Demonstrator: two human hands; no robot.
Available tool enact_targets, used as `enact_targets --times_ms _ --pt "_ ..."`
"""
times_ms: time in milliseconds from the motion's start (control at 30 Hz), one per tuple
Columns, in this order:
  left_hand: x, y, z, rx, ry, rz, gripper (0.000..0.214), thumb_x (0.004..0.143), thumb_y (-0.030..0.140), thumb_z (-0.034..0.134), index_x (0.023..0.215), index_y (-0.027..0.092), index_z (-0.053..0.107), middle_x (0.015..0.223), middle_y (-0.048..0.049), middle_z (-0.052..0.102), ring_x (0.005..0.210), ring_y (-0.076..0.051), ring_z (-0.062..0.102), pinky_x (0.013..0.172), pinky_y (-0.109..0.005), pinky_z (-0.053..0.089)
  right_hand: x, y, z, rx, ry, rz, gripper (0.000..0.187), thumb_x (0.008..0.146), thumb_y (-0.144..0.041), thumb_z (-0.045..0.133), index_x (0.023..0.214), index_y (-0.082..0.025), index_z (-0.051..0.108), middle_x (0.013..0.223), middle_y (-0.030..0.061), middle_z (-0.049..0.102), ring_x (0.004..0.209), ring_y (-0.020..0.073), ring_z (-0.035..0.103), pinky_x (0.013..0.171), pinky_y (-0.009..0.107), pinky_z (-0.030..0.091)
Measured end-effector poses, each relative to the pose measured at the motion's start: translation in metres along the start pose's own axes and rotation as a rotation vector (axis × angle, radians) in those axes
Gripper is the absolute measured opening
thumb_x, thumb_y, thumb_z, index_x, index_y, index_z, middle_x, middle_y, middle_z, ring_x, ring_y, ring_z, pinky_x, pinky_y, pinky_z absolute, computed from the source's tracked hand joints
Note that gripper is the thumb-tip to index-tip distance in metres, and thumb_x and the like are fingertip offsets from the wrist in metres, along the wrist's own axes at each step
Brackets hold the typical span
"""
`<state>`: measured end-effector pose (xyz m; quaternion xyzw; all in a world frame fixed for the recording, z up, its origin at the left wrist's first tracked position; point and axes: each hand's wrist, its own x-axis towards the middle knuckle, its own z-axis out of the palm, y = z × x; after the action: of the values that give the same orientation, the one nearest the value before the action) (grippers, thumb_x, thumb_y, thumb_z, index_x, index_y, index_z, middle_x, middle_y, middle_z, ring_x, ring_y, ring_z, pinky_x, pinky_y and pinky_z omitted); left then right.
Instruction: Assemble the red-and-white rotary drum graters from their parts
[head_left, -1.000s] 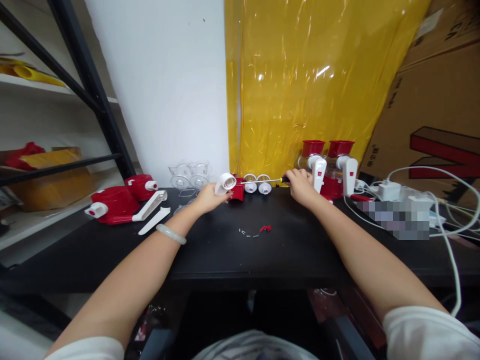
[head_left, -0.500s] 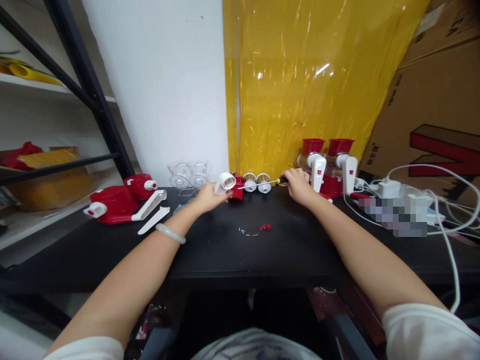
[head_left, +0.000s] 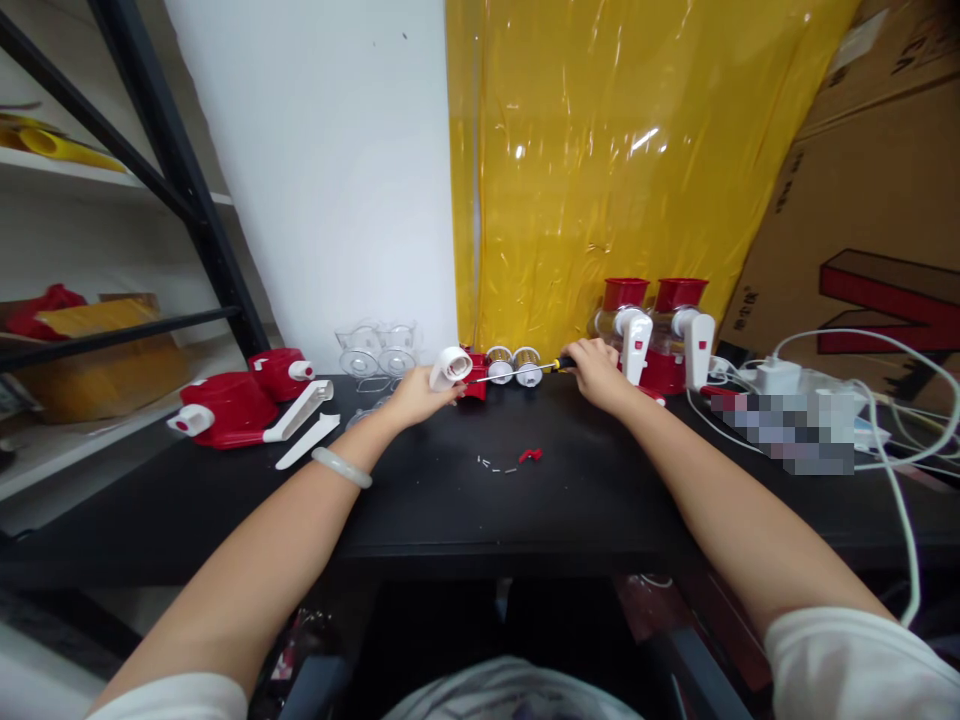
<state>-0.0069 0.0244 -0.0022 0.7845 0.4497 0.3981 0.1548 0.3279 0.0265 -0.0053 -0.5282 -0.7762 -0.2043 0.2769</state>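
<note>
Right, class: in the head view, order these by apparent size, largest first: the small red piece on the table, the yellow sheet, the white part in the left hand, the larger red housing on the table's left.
1. Yellow sheet
2. Larger red housing
3. White part in the left hand
4. Small red piece

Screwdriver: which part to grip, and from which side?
Its black-and-yellow handle, from the right, where the right hand has it. That's the thick end, facing right; the thin shaft runs left toward the red part by the left hand, so gripping there would probably crowd the tip.
</note>
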Motion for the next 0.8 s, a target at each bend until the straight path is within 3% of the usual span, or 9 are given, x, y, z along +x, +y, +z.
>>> enact_targets --times_ms 800 --pt "-0.0005 0.0002 0.0009 -0.079 -0.014 -0.051 0.030 0.069 0.039 0.070 0.080 0.011 0.070 0.073 -0.0087 0.073 0.070 -0.021 0.069 0.065 -0.029 0.053 -0.0004 0.0014 0.0069 0.038 0.072 -0.036 0.019 0.087 -0.019 0.047 0.103 -0.021 0.056 0.104 0.0104 0.061 0.098 0.0270 0.045 0.084 0.039 0.027"
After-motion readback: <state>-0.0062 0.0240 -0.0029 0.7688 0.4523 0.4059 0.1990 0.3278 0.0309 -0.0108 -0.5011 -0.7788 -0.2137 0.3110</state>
